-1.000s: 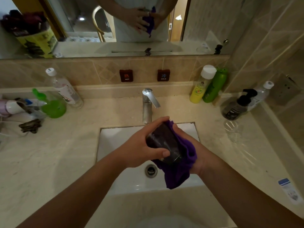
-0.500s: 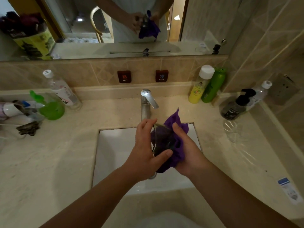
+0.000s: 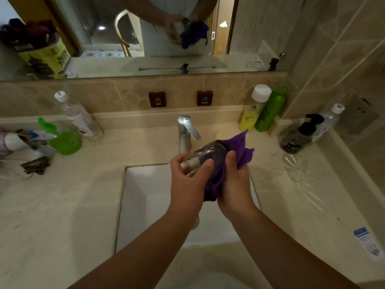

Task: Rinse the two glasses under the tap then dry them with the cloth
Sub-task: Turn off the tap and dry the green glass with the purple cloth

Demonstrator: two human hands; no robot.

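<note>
A: Since the earlier frame, what has shifted?

B: Both hands have moved up toward 12 o'clock, nearer the tap (image 3: 186,130); the glass (image 3: 208,156) now lies tilted, and the purple cloth (image 3: 235,155) fans out at 1 o'clock.

A: State of the fingers?

B: Left hand (image 3: 188,182): fingers and thumb curled round the glass. Right hand (image 3: 235,184): thumb presses the cloth against the glass; its other fingers are hidden behind the cloth.

A: Location of the held glass?

B: Above the back edge of the white sink (image 3: 145,197), just in front of the tap.

A: Open room?

B: Bare counter (image 3: 62,205) at 9 o'clock. At 3 o'clock a second clear glass (image 3: 295,167) stands on the counter, apart from the hands. Beyond it a black pump bottle (image 3: 298,136); at 1 o'clock a yellow bottle (image 3: 253,109) and green bottle (image 3: 269,109) touch, against the back ledge.
</note>
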